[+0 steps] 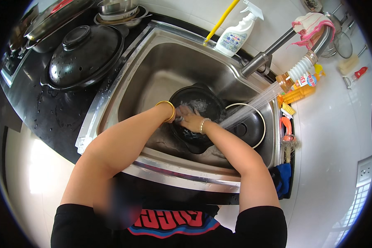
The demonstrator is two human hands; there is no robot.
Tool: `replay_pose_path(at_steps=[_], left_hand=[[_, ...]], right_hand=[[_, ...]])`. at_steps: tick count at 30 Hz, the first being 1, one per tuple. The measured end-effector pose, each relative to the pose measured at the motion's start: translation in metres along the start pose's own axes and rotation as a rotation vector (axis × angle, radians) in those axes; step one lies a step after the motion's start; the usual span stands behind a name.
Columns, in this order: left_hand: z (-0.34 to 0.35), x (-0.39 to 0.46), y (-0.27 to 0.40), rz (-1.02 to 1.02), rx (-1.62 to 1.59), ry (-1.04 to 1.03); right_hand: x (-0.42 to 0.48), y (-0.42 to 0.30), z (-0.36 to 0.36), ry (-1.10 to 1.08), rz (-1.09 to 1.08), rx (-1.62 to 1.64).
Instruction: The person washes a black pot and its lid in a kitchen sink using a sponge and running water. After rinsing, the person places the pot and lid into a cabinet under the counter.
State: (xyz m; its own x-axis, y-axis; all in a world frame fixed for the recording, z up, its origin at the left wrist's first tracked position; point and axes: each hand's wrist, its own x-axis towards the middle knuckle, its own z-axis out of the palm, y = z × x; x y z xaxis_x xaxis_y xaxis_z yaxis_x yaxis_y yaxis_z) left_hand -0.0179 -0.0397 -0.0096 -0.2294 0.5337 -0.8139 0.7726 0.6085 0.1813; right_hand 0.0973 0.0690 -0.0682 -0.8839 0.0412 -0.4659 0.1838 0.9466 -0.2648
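Note:
In the stainless steel sink [161,54] lies a black pot [201,93] with small side handles and sudsy water inside. My left hand [179,113], below a gold bangle, reaches into it; the fingers partly overlap my right hand and blur under water. My right hand [191,121], with a beaded bracelet at the wrist, lies over the pot with fingers spread. Whether either hand grips something is hidden. Right of the pot rests a round black lid [254,124] with a pale rim and a knob. Water sprays from the faucet's hose nozzle [283,81] towards the pot and lid.
A lidded black pot [86,59] stands on the dark counter [34,108] at left, with stacked metal bowls [117,9] behind. A white spray bottle [235,35] stands behind the sink. A pink-edged cloth [311,28] hangs on the faucet [262,60]; brushes [287,110] line the right edge.

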Motion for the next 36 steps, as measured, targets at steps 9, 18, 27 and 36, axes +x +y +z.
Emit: replay_pose_path(at_steps=[9,18,27,36], left_hand=[[-0.001,-0.01,-0.001,-0.023,-0.112,0.005],[0.001,0.056,-0.036,-0.01,-0.542,-0.208],[-0.011,0.05,-0.041,0.112,-0.646,0.13],[-0.022,0.02,-0.025,0.12,-0.047,0.16]], right_hand=[[-0.025,0.039,-0.015,0.192,0.236,-0.202],[-0.075,0.025,-0.02,-0.382,-0.006,-0.03],[-0.035,-0.042,-0.003,0.296,-0.015,0.34],[0.073,-0.015,-0.017,0.733,0.535,0.368]])
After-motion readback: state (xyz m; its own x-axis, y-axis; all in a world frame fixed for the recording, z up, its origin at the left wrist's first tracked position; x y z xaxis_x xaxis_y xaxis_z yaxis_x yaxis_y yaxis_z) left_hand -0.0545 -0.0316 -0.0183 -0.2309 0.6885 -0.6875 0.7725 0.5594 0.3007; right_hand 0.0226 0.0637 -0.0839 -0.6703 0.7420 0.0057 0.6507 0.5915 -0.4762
